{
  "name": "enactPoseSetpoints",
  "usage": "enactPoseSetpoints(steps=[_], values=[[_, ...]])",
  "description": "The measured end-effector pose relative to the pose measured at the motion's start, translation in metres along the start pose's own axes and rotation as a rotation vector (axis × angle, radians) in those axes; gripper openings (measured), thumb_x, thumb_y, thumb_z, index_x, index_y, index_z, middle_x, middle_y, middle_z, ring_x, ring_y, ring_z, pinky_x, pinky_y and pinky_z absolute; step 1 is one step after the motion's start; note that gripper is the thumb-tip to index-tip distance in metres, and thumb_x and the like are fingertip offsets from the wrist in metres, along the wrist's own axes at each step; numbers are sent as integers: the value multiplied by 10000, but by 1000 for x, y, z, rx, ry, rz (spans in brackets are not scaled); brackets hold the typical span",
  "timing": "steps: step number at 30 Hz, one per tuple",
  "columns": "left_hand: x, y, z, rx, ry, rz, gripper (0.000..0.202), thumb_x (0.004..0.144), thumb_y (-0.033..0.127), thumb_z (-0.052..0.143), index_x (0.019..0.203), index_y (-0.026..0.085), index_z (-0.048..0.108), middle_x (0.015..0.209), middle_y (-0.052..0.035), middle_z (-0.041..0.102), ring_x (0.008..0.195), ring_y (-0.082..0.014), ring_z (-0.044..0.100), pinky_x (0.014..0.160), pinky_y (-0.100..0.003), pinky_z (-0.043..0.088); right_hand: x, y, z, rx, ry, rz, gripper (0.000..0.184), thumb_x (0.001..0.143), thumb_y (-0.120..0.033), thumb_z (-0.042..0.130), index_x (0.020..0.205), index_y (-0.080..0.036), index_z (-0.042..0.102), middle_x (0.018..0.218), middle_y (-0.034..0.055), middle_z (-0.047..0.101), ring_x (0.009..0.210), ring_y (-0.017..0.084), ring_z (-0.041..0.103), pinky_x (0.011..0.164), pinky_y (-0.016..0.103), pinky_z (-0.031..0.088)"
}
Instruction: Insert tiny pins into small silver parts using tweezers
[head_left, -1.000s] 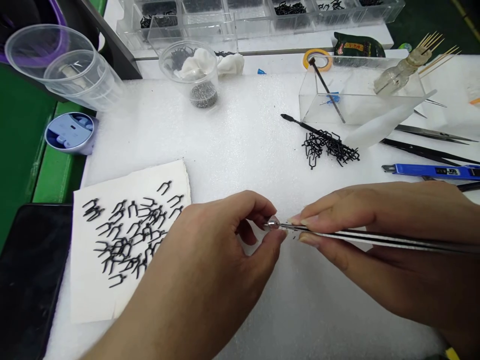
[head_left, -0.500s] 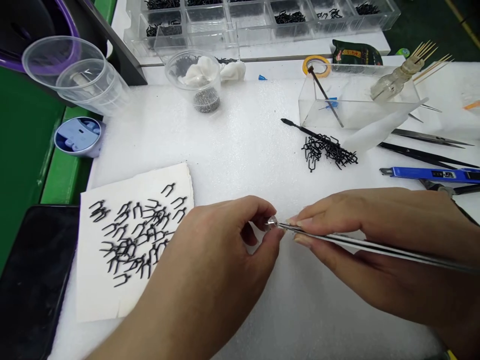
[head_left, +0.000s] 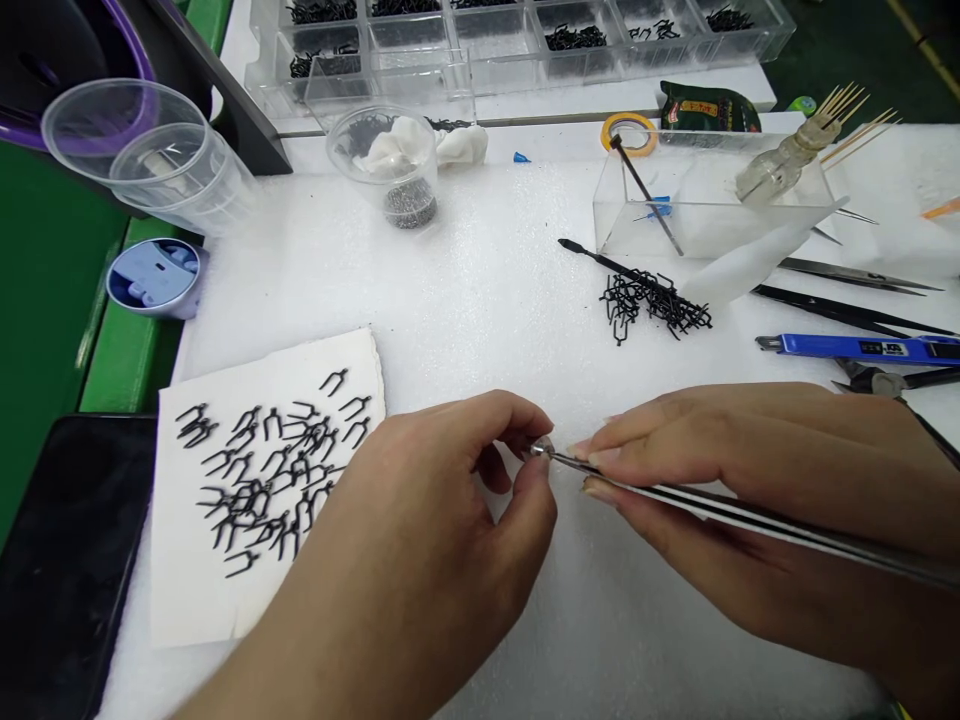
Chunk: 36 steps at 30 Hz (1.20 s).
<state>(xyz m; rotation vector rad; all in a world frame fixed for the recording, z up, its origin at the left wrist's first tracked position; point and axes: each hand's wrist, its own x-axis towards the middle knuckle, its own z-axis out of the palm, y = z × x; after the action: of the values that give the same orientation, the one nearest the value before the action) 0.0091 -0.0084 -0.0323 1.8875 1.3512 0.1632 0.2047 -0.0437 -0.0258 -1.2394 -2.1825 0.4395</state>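
Between the thumb and index finger of my left hand (head_left: 465,490) is a tiny clear, shiny piece (head_left: 541,446), too small to name. My right hand (head_left: 720,470) grips slim metal tweezers (head_left: 697,497), whose tips reach the shiny piece. A sheet of white card (head_left: 187,580) lies left of my left hand, bearing several black fork-shaped parts (head_left: 255,490). Beyond my right hand sits a pile of similar black parts (head_left: 652,303), with a dark spatula-like tool (head_left: 592,252) resting across it.
At the back stands a clear compartment box (head_left: 495,75) with black parts. Clear plastic cups (head_left: 150,150) are at the left, above a blue earphone case (head_left: 154,275). A black phone (head_left: 75,540) lies front left. On the right are a clear tray (head_left: 637,235), a blue cutter knife (head_left: 862,348) and pliers (head_left: 881,382).
The tweezers have tilted slightly, their rear end lower, with the tips still at the shiny piece. My left fingertips have shifted a little. The whole view has drifted slightly.
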Motion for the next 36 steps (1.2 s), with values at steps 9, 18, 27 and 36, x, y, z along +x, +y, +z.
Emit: enactPoseSetpoints(steps=[9,18,27,36], values=[[-1,2,-1,-30,-5,-14,141,861,360,593,926,305,704,745,58,664,626,-100,612,543,-230,459,-4,3,-2,12,27,14,93,824,-89,668,831,-178,640,897,-28,748,812,72,713,733,140,544],[0,0,0,1,24,19,134,870,347,599,970,316,681,735,69,656,614,-93,604,542,-199,455,-7,24,-10,-25,179,222,104,770,-171,750,811,-225,672,885,-32,738,785,142,698,661,271,547],[-2,-2,1,30,13,28,155,872,382,592,975,319,689,758,60,667,595,-91,598,528,-205,455,-3,45,-21,-52,-49,257,118,705,-138,704,774,-233,691,755,-50,682,673,147,642,528,285,487],[-2,-2,-1,30,29,31,173,881,405,598,1011,323,676,739,50,654,530,-83,553,444,-176,405,-4,52,-25,-54,-22,348,92,732,-177,723,784,-250,700,737,-61,690,622,122,647,471,234,483]])
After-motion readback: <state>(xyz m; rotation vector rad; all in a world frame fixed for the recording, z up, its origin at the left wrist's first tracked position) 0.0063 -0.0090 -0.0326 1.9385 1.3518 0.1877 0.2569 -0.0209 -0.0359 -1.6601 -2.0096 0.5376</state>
